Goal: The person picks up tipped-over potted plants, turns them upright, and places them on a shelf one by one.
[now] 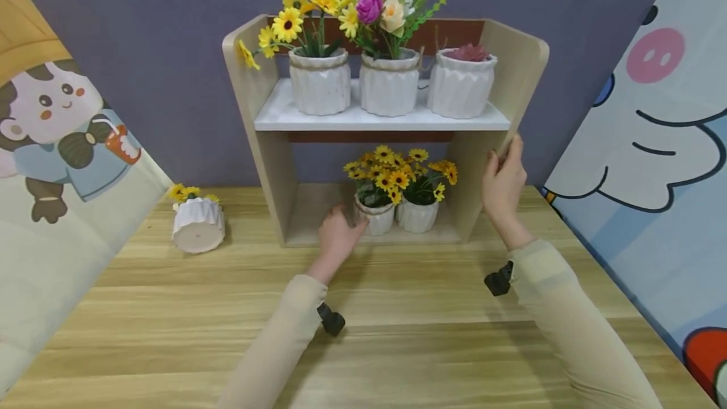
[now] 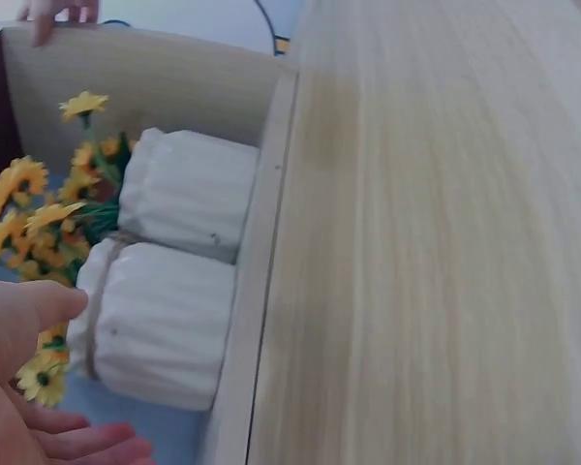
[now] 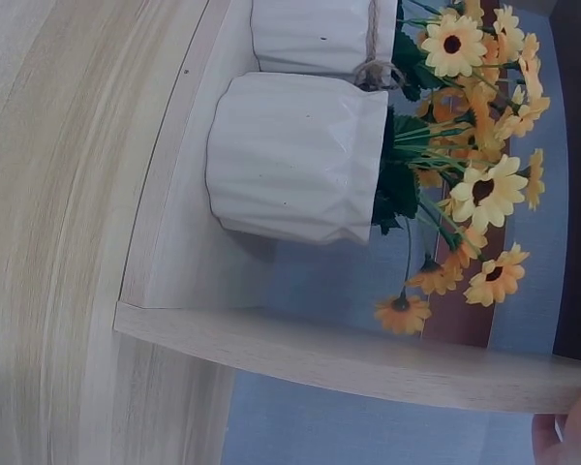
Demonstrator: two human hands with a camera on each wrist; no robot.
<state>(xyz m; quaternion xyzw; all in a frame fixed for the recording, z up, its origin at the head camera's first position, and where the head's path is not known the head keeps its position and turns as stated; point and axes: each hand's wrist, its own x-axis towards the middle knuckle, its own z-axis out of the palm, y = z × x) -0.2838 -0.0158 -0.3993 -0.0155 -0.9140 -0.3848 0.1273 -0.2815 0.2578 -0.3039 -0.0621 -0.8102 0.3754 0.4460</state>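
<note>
A two-tier wooden shelf (image 1: 272, 189) stands at the table's back. On its lower tier are two white pots of yellow flowers: a twine-tied pot (image 1: 377, 218) and a plain pot (image 1: 418, 215) to its right. My left hand (image 1: 338, 232) is at the twine-tied pot's left side. In the left wrist view its thumb (image 2: 60, 300) lies by the pot's rim, while the other fingers (image 2: 87, 444) stay extended and apart from the pot. My right hand (image 1: 505, 182) grips the front edge of the shelf's right side panel (image 3: 368, 363), thumb on the inner face.
Three white pots stand on the upper tier: one with yellow flowers (image 1: 320, 84), one with a mixed bouquet (image 1: 390, 86), and one with a reddish succulent (image 1: 461, 86). A fallen pot (image 1: 198, 225) with yellow flowers lies on the wooden table (image 1: 420, 346) at left, base facing forward.
</note>
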